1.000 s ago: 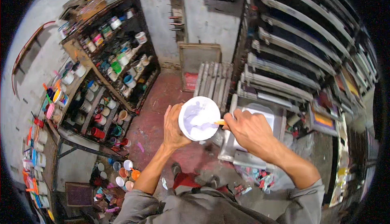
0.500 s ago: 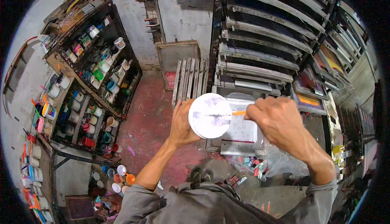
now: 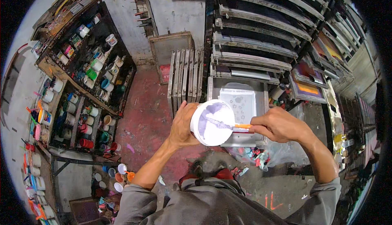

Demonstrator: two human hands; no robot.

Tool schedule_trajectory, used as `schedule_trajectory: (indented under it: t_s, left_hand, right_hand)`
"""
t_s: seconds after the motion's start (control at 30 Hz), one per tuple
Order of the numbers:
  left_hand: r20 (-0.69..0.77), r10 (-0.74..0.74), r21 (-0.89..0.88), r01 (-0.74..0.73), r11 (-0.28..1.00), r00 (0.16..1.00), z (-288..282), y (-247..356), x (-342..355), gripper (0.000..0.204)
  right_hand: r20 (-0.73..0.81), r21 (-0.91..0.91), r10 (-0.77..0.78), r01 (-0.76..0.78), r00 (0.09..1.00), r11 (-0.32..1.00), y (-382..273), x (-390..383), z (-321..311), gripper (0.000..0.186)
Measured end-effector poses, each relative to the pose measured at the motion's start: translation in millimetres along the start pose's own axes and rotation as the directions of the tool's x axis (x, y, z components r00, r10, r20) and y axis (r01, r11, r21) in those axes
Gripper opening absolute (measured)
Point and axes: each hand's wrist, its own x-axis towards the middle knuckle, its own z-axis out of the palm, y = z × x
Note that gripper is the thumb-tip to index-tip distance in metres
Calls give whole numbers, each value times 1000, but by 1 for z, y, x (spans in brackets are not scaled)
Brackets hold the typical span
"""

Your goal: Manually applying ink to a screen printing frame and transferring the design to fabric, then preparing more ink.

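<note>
My left hand (image 3: 183, 125) is closed around the side of a round white tub (image 3: 196, 116), held up at the middle with its mouth facing me. White and pale purple paint (image 3: 210, 110) lies inside, partly streaked together. Between the fingers and thumb of my right hand (image 3: 281, 125) is the orange handle of a spatula (image 3: 243, 125). Its paint-smeared blade reaches over the rim into the paint. Beneath the tub, a light sheet with small grey marks (image 3: 241, 102) lies within a frame.
Shelves of paint tubs (image 3: 96, 67) stand to the left. A tall rack of screen frames (image 3: 261, 33) rises ahead on the right, beside upright frames (image 3: 183, 76). Coloured scraps (image 3: 257, 156) and clear plastic (image 3: 286, 153) lie on the floor.
The tub has come slightly nearer and tilts differently, with more purple showing inside. My right hand has moved a little downward with the spatula, and the blade shows more clearly.
</note>
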Motion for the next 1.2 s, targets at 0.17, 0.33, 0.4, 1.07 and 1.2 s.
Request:
schedule_trajectory:
  t_s: [0.17, 0.33, 0.4, 1.07, 1.2]
  left_hand:
    - [146, -52, 116, 35, 993, 988, 2, 4, 1, 102]
    - [-22, 109, 228, -101, 968, 994, 25, 15, 11, 98]
    - [-33, 106, 266, -94, 960, 994, 39, 19, 17, 96]
    - [-267, -345, 292, 417, 861, 900, 169, 34, -5, 115]
    - [-253, -462, 236, 517, 823, 850, 196, 36, -15, 111]
  right_hand:
    - [142, 304, 1, -45, 990, 952, 31, -20, 14, 29]
    - [172, 516, -6, -85, 985, 852, 69, -42, 38, 31]
    - [205, 698, 16, -158, 979, 699, 85, -51, 50, 34]
    - [137, 944, 296, -35, 945, -327, 158, -110, 189, 34]
    - [129, 988, 423, -78, 897, -135, 181, -125, 188, 35]
